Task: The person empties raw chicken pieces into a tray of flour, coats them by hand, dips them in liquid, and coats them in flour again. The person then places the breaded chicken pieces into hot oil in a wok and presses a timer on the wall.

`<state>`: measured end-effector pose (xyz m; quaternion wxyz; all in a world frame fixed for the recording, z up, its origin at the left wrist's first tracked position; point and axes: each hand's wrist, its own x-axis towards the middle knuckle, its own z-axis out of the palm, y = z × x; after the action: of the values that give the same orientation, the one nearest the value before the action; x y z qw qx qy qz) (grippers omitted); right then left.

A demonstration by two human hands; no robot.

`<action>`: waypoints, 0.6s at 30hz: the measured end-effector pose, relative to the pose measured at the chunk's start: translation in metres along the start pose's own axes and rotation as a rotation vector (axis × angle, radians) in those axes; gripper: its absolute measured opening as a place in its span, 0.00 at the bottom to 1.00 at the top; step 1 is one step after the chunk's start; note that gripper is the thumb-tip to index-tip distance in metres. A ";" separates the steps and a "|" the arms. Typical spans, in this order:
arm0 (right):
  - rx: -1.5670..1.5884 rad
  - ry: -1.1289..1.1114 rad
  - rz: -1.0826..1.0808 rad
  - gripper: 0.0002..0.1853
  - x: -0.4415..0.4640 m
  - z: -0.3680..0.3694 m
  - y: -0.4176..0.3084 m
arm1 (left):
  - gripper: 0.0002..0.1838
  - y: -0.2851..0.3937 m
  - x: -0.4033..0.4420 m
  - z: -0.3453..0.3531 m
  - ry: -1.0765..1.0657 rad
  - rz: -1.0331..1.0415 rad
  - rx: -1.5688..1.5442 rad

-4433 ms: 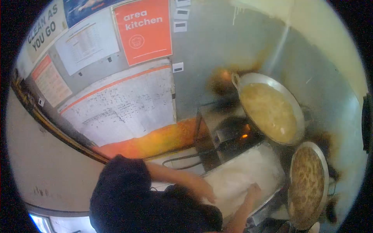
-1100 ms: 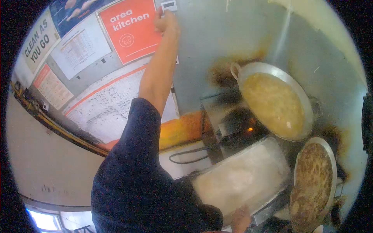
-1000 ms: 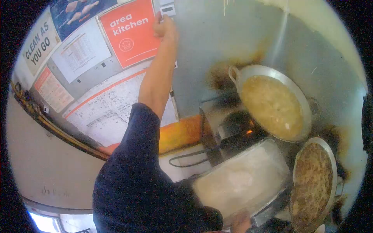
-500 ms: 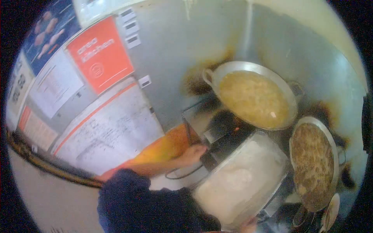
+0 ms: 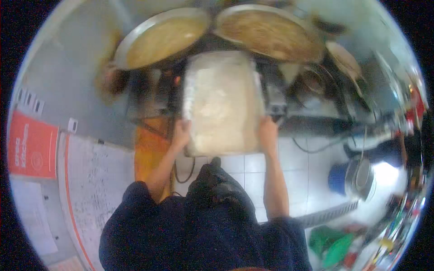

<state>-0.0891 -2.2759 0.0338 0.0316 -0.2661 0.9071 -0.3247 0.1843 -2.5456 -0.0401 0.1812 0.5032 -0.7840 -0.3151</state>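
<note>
A rectangular tray (image 5: 226,152) is between my hands, filled with a pale, floury-looking layer (image 5: 221,99) that has a raised patch near its middle. Its left side is gripped by my left hand (image 5: 181,133), near the corner closest to me. On the opposite side, my right hand (image 5: 267,134) closes around the right edge. Both sets of fingers are partly hidden and blurred by motion. The tray is in front of the stove, its far end close to two wide pans.
A left pan (image 5: 124,49) holds bubbling yellowish liquid; browner frying contents fill the right pan (image 5: 253,7). Burner parts lie beneath. To the right are a round lid-like disc (image 5: 343,58) and a blue bucket (image 5: 337,178) on the tiled floor. Posters (image 5: 34,147) cover the left wall.
My view has swung to the right, so the tray and pans appear straight ahead. My left hand, earlier near a dark stove part, now holds the tray. My right hand shows fully.
</note>
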 end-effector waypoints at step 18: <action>0.482 0.058 0.347 0.13 -0.449 -0.326 0.253 | 0.11 0.324 -0.514 0.131 -0.341 0.689 0.018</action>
<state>0.1037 -1.6999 0.0855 0.1231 -0.0827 0.8364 -0.5278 0.1073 -1.9448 0.0996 0.1388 0.1523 -0.9287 -0.3082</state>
